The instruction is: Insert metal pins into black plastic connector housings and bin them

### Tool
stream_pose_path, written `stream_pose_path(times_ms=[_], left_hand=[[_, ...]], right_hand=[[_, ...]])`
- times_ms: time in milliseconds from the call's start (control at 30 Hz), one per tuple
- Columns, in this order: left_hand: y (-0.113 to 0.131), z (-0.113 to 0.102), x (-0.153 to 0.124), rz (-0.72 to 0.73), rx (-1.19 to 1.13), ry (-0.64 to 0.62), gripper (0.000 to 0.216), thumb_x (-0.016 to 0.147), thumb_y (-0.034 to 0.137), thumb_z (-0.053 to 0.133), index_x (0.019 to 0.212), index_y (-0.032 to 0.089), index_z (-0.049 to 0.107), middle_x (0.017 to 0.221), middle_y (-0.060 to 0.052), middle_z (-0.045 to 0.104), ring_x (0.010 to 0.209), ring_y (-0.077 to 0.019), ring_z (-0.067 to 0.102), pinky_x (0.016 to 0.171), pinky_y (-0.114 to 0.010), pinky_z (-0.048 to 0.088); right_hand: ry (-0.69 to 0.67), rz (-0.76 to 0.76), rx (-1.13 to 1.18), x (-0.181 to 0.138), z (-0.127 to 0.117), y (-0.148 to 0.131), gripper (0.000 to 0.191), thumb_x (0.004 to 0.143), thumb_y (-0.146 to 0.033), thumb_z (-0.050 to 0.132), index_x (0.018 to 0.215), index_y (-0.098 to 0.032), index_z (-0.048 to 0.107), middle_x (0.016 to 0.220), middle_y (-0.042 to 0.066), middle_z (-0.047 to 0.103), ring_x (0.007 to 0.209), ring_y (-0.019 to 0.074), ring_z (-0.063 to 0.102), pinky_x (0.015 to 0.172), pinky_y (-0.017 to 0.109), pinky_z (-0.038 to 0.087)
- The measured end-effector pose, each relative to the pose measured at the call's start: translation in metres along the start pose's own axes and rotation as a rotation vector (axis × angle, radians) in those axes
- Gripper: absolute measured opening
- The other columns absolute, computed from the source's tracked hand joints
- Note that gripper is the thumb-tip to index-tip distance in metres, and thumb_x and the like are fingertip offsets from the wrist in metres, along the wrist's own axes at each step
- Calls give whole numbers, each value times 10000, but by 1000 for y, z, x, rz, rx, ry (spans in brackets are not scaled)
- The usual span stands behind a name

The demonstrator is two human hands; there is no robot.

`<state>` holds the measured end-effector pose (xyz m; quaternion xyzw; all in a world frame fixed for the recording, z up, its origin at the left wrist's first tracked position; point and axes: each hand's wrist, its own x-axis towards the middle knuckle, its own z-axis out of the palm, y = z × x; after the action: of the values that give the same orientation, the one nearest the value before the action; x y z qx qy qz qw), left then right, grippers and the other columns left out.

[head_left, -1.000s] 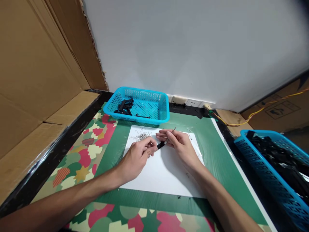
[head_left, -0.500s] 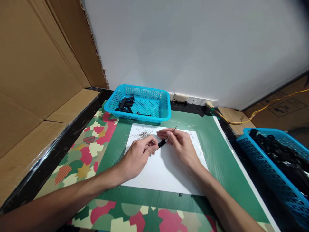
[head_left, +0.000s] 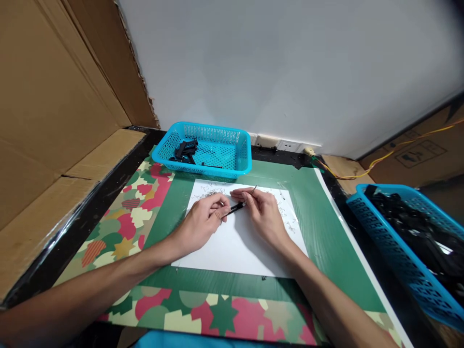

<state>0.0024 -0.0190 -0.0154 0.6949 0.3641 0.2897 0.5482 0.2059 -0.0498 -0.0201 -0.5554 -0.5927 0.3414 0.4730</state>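
Note:
My left hand (head_left: 203,220) is closed, with thumb and fingertips pinching a slim black plastic piece (head_left: 236,208) above the white sheet. The piece points right, toward the fingers of my right hand (head_left: 266,210). That hand is closed on a thin metal tool (head_left: 254,189) that looks like tweezers; its narrow end sticks up past the forefinger. My fingers hide where the tool and the piece meet. Just behind my left hand, a heap of small bent metal wires (head_left: 210,192) lies on the white sheet (head_left: 232,256). More loose wires (head_left: 290,222) lie right of my right hand.
A blue basket (head_left: 203,171) with several black pieces (head_left: 185,151) stands at the back. Another blue basket (head_left: 384,246), full of black parts (head_left: 416,227), is at the right. Cardboard (head_left: 54,96) walls the left side; sockets (head_left: 288,145) and a yellow cable (head_left: 377,164) line the back.
The view has shifted slightly. Both hands keep their hold, and the black piece now lies a little flatter between them. Less of the metal tool shows above my right hand.

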Motion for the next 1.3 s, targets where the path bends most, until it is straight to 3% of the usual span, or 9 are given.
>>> stream_pose_path(times_ms=[200,333,533,700,800,867,933,1033,1300], left_hand=[[-3,1,-1,45,-34,0,283,1100,476,542,1043,203,594,813,24,591,577,-99,461,539,-237,336],[-3,3,-2,56,-114,7,328,1092,529,553,1059,204,578,897,6,616,588,-91,464,537,-237,346],[0,3,-3,50,-231,6,353,1097,550,546,1015,207,549,793,32,563,576,-77,447,521,-200,330],[-1,3,-3,-8,-347,12,375,1085,619,515,1191,260,512,858,18,625,506,-97,505,391,-176,334],[-2,4,-4,4,-297,136,469,1078,636,502,1414,314,446,1092,-42,684,548,-117,565,380,-199,390],[0,3,-5,40,-230,158,455,1089,606,492,1433,309,463,1135,-53,686,557,-110,538,414,-210,400],[5,-1,-4,110,-116,153,378,1099,550,500,1351,276,560,1069,-47,689,589,-117,527,493,-232,429],[15,-16,3,249,105,202,305,1091,485,523,1111,230,689,1048,-64,695,710,-163,585,657,-292,496],[38,-106,58,181,693,500,338,1078,421,446,1137,222,712,1011,-65,789,879,-239,725,753,-306,517]], right_hand=[[146,10,228,3,-7,-3,385,1087,-506,587,1126,-165,761,1117,144,830,1064,275,796,998,431,617],[258,-74,-39,2,-36,-17,418,1134,-509,488,1229,-191,743,915,70,780,823,220,732,830,376,586],[-163,-294,-440,-2,-60,-25,217,1054,-368,706,1235,-260,755,959,44,707,892,220,625,802,334,479],[-206,-343,-564,-7,-63,-41,99,1064,-287,687,1129,-243,748,890,32,678,889,220,614,774,321,463],[-33,-369,-702,-22,-82,-57,132,1067,-330,659,1118,-251,750,948,71,722,913,256,625,810,368,478],[239,-320,-766,-38,-104,-65,187,1046,-404,665,1060,-239,753,921,90,729,849,271,625,778,387,475],[573,-187,-726,-57,-133,-67,268,1031,-476,653,988,-224,734,865,88,729,764,266,631,714,371,472],[866,31,-832,-78,-185,-56,351,993,-534,635,834,-229,702,738,85,715,678,291,640,663,378,430],[979,322,-961,-89,-287,-3,248,816,-517,715,629,-383,620,633,144,692,534,342,551,577,473,373]])
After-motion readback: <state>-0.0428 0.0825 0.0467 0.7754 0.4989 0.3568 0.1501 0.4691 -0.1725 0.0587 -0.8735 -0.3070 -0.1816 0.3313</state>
